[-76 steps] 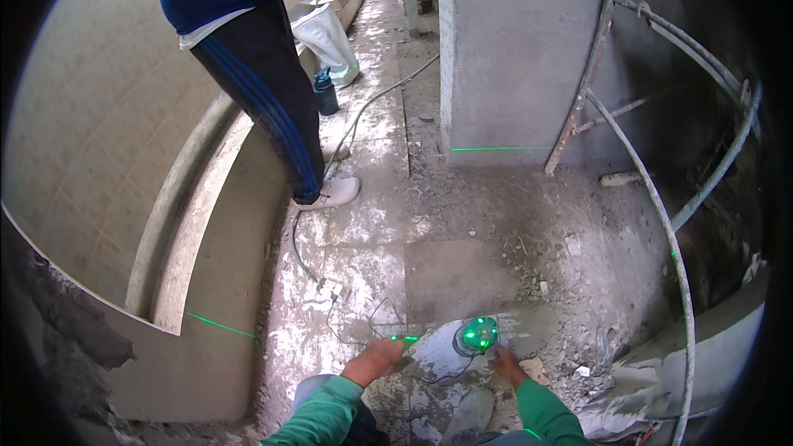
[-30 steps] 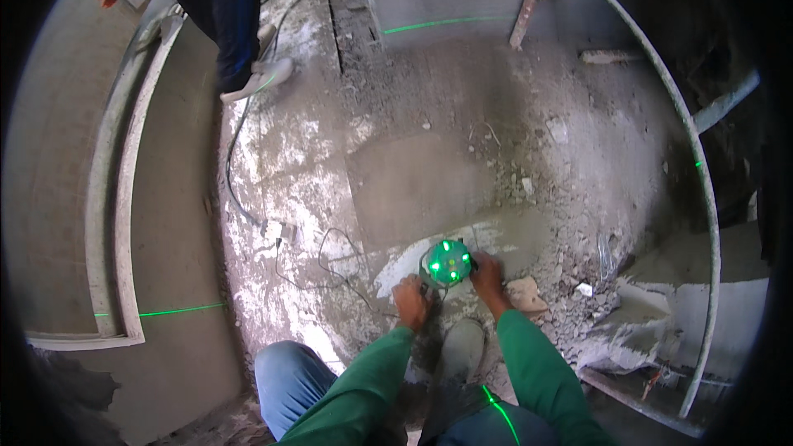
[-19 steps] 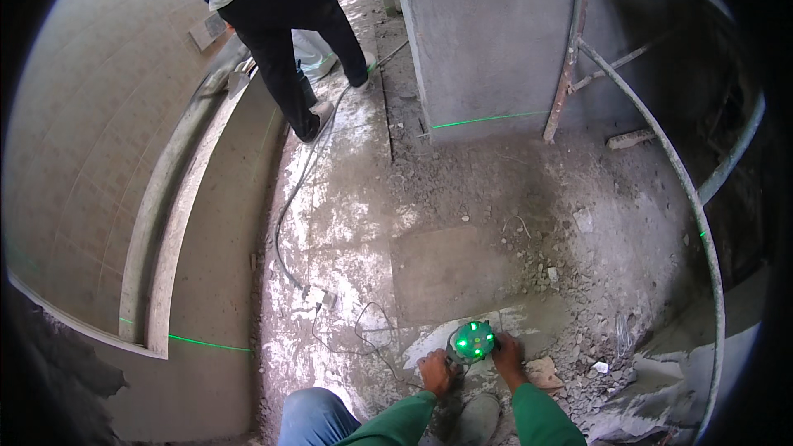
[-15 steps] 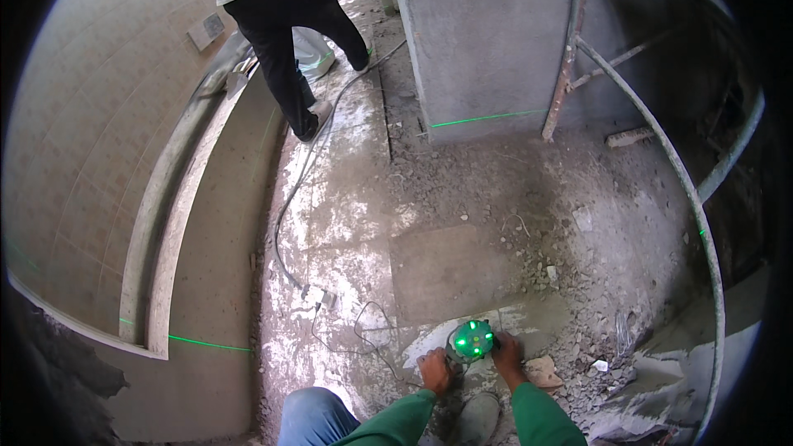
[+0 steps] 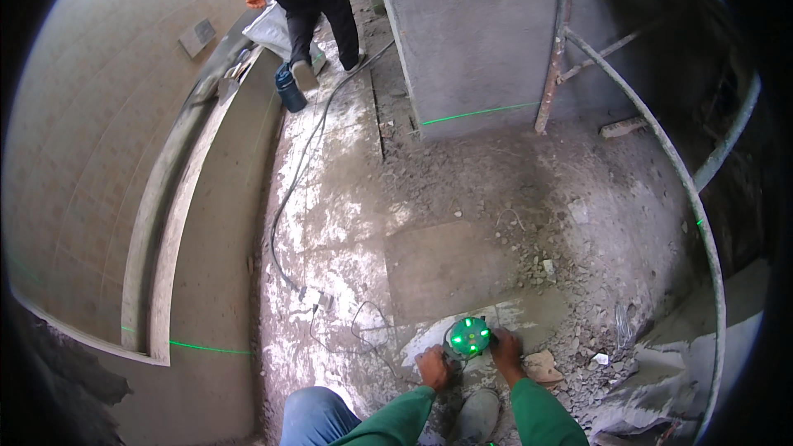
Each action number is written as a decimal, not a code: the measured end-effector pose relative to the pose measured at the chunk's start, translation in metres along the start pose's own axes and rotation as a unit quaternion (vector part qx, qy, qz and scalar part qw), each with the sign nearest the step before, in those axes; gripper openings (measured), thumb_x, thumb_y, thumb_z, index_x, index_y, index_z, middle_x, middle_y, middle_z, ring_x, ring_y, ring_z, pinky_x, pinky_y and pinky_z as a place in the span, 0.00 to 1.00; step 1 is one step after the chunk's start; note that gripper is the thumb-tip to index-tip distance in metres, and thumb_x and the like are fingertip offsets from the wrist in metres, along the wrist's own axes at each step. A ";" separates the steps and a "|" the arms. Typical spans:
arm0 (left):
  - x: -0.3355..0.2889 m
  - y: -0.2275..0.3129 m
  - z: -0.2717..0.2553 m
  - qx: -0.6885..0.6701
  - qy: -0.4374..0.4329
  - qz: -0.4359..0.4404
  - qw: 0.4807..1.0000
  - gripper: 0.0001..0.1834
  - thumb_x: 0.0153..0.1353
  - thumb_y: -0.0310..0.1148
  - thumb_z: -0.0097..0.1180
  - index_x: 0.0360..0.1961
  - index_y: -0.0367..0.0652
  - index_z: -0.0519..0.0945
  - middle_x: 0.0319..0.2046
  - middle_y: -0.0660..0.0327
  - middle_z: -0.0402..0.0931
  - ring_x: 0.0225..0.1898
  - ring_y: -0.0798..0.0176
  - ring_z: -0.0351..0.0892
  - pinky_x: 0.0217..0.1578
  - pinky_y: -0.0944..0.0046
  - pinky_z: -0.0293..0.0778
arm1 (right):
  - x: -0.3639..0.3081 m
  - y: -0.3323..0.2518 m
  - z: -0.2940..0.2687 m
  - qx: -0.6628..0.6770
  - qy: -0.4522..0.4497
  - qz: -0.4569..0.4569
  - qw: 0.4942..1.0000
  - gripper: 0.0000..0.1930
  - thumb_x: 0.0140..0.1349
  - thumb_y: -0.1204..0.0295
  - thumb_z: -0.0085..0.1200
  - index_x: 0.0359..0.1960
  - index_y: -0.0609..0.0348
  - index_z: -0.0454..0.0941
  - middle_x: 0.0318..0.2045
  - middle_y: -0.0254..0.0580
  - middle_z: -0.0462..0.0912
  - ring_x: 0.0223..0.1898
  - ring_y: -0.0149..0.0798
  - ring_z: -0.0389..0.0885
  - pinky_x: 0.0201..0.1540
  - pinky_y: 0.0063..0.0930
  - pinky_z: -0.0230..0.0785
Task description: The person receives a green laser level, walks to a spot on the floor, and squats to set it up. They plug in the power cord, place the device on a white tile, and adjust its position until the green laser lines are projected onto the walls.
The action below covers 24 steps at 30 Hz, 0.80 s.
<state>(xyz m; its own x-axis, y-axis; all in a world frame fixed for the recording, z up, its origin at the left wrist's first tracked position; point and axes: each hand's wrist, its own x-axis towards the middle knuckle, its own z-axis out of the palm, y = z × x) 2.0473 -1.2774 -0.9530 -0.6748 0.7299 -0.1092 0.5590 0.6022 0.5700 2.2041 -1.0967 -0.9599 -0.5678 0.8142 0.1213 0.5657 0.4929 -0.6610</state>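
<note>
A round green laser level [image 5: 470, 337] with several glowing green lights on top stands low on the dusty floor, in front of my knees. My left hand [image 5: 433, 367] is closed at its lower left side, with the fingers curled against its base. On the opposite side, my right hand [image 5: 506, 353] grips the level's right edge, thumb and fingers drawn together. The level's legs and my fingertips are partly hidden. Thin green lines fall on the grey pillar [image 5: 479, 49] and on the low wall at left.
A co-worker in dark trousers [image 5: 310, 0] and orange gloves stands far ahead beside a white sack [image 5: 271, 30] and a dark blue container [image 5: 289, 89]. A grey cable [image 5: 285, 198] runs to a white socket block [image 5: 315, 298]. Metal scaffolding [image 5: 661, 128] and rubble [image 5: 549, 268] lie right.
The co-worker has stepped farther away, uncovering the blue container and more of the white sack. My hands stay at the laser level; the view has shifted slightly.
</note>
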 end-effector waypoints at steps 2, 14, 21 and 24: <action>0.001 -0.005 0.004 0.010 -0.005 -0.008 1.000 0.19 0.57 0.46 0.71 0.44 0.47 0.82 0.39 0.54 0.82 0.49 0.46 0.81 0.52 0.41 0.65 | 0.004 -0.006 -0.005 0.013 -0.017 0.021 1.000 0.05 0.65 0.70 0.60 0.37 0.57 0.84 0.37 0.55 0.84 0.43 0.66 0.83 0.44 0.59 0.73; 0.000 -0.005 0.006 -0.016 0.017 0.008 1.000 0.17 0.56 0.43 0.71 0.42 0.46 0.84 0.39 0.53 0.84 0.49 0.45 0.82 0.52 0.42 0.64 | -0.006 0.012 0.008 0.007 0.014 -0.070 0.997 0.08 0.67 0.68 0.60 0.37 0.59 0.84 0.36 0.57 0.84 0.43 0.66 0.83 0.44 0.57 0.73; 0.003 0.001 -0.002 -0.027 0.029 0.008 0.999 0.16 0.56 0.41 0.71 0.40 0.45 0.82 0.37 0.52 0.83 0.47 0.44 0.81 0.51 0.42 0.65 | -0.010 0.033 0.026 0.013 0.008 0.005 1.000 0.08 0.68 0.67 0.60 0.39 0.59 0.85 0.37 0.56 0.85 0.44 0.66 0.84 0.44 0.56 0.74; 0.002 -0.001 -0.001 -0.020 0.037 0.016 0.999 0.15 0.56 0.39 0.70 0.40 0.45 0.81 0.36 0.51 0.82 0.46 0.43 0.81 0.50 0.42 0.65 | -0.010 0.034 0.026 0.022 0.004 0.006 1.000 0.09 0.68 0.67 0.60 0.39 0.59 0.85 0.37 0.57 0.85 0.44 0.66 0.84 0.44 0.56 0.74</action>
<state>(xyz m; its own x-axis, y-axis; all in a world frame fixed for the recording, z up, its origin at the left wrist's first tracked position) 2.0448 -1.2766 -0.9529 -0.6920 0.7213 -0.0302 0.5617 0.5643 0.6051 2.2138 -1.0962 -1.0025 -0.5554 0.8231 0.1186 0.5459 0.4685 -0.6947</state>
